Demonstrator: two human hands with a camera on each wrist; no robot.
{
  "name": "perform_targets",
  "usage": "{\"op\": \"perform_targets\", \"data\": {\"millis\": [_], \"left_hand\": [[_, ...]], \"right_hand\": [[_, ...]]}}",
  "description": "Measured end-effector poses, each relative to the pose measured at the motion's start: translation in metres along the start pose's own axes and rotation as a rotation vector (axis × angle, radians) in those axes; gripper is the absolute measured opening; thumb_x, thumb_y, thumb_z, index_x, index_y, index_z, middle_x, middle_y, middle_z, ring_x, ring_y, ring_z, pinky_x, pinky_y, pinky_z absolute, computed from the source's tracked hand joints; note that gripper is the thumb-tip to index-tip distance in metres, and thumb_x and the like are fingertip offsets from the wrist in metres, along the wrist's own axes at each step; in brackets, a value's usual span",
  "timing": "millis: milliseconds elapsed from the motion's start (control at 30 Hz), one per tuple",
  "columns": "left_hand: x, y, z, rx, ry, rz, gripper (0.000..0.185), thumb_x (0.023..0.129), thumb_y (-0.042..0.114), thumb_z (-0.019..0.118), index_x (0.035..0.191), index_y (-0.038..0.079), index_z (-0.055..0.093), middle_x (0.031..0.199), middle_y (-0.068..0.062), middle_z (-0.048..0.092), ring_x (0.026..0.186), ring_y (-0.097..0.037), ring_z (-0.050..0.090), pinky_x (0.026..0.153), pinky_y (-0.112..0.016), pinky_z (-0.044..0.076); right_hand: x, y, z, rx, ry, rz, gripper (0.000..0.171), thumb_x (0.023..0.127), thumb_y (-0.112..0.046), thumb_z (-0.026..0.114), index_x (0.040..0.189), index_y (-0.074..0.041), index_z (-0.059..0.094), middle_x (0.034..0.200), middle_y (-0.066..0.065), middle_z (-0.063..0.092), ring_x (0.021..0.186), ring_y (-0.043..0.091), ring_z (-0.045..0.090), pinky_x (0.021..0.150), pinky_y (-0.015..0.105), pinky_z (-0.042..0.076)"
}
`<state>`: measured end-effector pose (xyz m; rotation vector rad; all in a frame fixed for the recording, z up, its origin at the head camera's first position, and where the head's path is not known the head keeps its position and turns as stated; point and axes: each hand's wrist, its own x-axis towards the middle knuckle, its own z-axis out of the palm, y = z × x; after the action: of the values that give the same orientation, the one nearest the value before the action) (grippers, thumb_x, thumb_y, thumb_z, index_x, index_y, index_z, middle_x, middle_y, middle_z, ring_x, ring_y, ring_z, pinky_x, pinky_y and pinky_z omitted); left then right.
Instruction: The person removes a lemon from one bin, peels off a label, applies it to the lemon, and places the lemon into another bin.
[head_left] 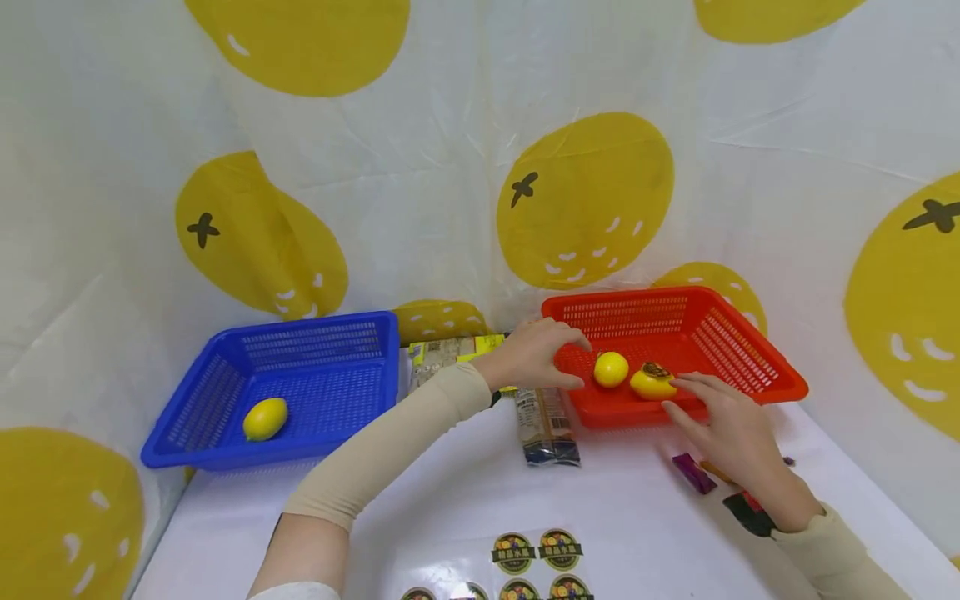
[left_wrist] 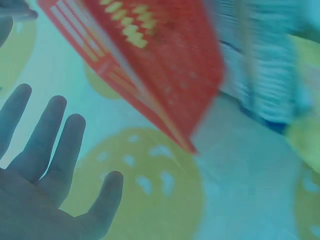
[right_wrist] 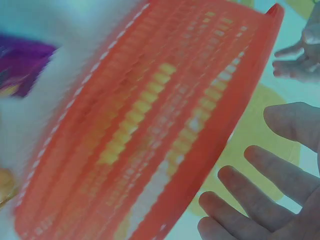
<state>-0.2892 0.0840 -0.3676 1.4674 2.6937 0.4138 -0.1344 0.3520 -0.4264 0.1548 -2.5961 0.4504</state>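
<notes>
Both arms extended forward, beige sleeves to the wrists. Left hand (head_left: 531,353) palm down, fingers loosely arched and spread, holding nothing. Right hand (head_left: 723,427) palm down, fingers straight and slightly spread, pointing forward-left. Hands near each other, not touching.

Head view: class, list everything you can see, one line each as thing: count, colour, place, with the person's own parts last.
Red basket: 1, red, right of table.
Blue basket: 1, blue, left of table.
Lemons: 3, yellow; one in blue basket, two in red basket, one with a dark patch.
Packet: 1, dark, between baskets.
Stickers: several, round, near edge.
Purple wrapper: 1, by right hand.
Left hand: open, at red basket.
Right hand: open, by lemon.
</notes>
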Motion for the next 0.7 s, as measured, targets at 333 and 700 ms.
{"op": "perform_targets", "data": {"millis": [333,700], "left_hand": [[-0.103,-0.050,-0.023,-0.024,0.096,-0.215,0.050,0.088,0.048,0.077,0.132,0.028,0.065,0.137,0.003,0.066,0.129,-0.021,0.055,0.113,-0.055,0.038],[-0.221,-0.084,-0.040,-0.028,0.221,-0.448,0.052,0.086,0.045,0.081,0.130,0.023,0.067,0.134,-0.002,0.067,0.129,-0.028,0.056,0.114,-0.065,0.035]], "right_hand": [[0.029,-0.060,0.026,0.105,-0.021,-0.132,0.049,0.083,-0.020,0.085,0.127,-0.005,0.070,0.126,0.018,0.070,0.109,0.041,0.068,0.085,0.060,0.058],[0.060,-0.146,0.066,0.261,-0.127,-0.312,0.051,0.087,-0.028,0.083,0.133,-0.012,0.067,0.132,0.010,0.070,0.117,0.031,0.070,0.089,0.046,0.061]]}}
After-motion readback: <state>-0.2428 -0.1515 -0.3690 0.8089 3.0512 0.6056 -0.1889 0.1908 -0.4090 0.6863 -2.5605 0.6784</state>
